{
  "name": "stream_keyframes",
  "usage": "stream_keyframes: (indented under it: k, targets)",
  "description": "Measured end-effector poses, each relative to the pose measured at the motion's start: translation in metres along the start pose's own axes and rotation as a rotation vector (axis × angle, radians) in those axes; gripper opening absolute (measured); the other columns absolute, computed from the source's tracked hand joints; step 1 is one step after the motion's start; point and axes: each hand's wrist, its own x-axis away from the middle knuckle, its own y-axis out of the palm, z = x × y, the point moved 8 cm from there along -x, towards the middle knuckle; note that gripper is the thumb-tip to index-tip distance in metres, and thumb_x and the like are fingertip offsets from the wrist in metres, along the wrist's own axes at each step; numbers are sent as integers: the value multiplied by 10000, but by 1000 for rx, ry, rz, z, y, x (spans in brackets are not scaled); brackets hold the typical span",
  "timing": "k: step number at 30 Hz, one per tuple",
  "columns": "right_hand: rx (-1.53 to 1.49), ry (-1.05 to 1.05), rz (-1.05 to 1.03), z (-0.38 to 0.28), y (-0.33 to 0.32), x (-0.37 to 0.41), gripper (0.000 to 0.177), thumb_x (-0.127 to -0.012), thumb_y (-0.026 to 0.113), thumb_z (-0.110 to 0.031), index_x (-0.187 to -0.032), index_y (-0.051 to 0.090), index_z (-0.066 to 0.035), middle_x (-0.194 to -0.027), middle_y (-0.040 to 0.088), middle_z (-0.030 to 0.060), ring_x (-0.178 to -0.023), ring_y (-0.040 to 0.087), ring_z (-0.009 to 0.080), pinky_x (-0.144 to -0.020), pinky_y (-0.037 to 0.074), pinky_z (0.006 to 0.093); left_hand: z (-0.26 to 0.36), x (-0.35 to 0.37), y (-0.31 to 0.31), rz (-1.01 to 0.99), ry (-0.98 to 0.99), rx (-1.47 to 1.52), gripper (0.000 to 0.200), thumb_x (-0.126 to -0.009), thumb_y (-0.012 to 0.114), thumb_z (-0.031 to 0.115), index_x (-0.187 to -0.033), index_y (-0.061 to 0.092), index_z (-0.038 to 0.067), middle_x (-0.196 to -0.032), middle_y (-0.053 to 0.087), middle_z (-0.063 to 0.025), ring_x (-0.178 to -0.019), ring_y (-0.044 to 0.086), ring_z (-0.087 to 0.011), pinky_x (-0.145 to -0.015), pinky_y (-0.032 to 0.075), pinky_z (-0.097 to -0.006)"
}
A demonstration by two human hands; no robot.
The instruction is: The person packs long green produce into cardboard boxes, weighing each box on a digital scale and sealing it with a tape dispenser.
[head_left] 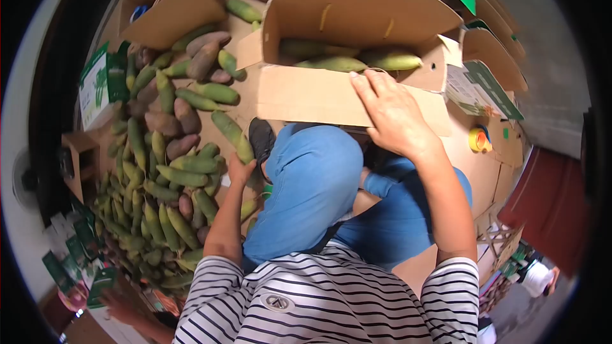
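Observation:
An open cardboard box [350, 97] stands in front of my knees, with green, elongated vegetables [331, 64] lying inside. My right hand [392, 105] rests over its near flap, fingers apart and fingertips at the inner edge, holding nothing. Left of the box, my left hand [241, 167] is wrapped round the lower end of a green vegetable [228, 129] beside my shoe. A large pile of green vegetables [182, 176] covers the floor to the left, with brownish-purple ones [203, 60] among them.
Another open box [167, 13] stands at the upper left. More boxes [488, 89] stand at the right, near a yellow tape roll [478, 140]. At the lower left is another person's hand [121, 309]; a person in white [537, 278] is at the lower right.

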Motion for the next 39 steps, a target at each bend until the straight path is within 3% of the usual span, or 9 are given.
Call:
stream_keyframes:
  k: [7,13,15,19,21,26,31,35,39]
  targets:
    - [29,15,23,6,12,2,748,-675,672,-65,-1364,393,13,-1255,471,220,-1193,458,364,-997,403,424,81,48,-120,386,283,325,480,-793,754,195,-1149,516,-21,-1078,615,-128,-961,582,-200,-814,493,-333]
    - [157,-5,96,3,16,2,643,-740,612,-89,-1348,425,2,-1150,508,184,-1097,497,318,-923,433,389,277,125,-269,754,807,964,379,-854,658,23,-1186,493,-58,-1169,573,-127,-1002,586,-203,-843,518,-316]
    - [158,1,83,4,16,0,645,-736,618,-93,-1345,425,0,-1144,508,182,-1089,500,313,-916,437,388,326,121,-273,653,978,863,448,-827,672,12,-1234,496,-54,-1232,573,-143,-1007,603,-174,-670,535,-282]
    - [56,7,94,6,16,0,738,-676,668,-64,-1360,402,10,-1146,481,178,-1097,491,329,-937,433,416,473,149,-239,568,1336,275,492,-768,728,81,-1220,546,21,-1194,596,-128,-1037,602,-239,-862,483,-362]
    - [77,18,31,2,16,1,734,-683,659,-78,-1364,399,4,-1108,487,167,-1075,490,312,-917,441,411,494,127,-194,328,1252,-229,475,-795,728,125,-1233,556,60,-1118,604,-161,-1049,598,-290,-897,473,-369]
    - [127,49,10,7,14,2,756,-693,652,-81,-1390,368,-8,-1277,449,214,-1190,451,345,-990,406,418,422,109,-211,404,1049,62,376,-824,678,164,-1158,573,28,-1040,609,-156,-939,596,-312,-816,482,-365]
    - [10,26,-54,9,15,0,791,-663,655,-32,-1394,353,-26,-1345,426,261,-1245,428,394,-1039,376,440,214,19,-139,104,544,284,301,-856,646,140,-1104,582,-17,-948,634,-158,-855,615,-260,-778,488,-340]
    - [11,1,3,6,6,-1,808,-651,655,5,-1401,358,-43,-1351,425,237,-1252,426,377,-1046,371,441,53,-11,-62,-44,197,99,466,-815,695,265,-1159,582,-28,-1008,662,-212,-921,650,-315,-814,504,-375]
    - [46,-23,35,-1,0,-1,712,-683,621,-11,-1363,411,-1,-1287,467,237,-1195,464,372,-1017,390,439,-13,-25,-20,29,-38,73,592,-779,714,355,-1174,567,-60,-1037,656,-234,-959,646,-337,-839,499,-398]
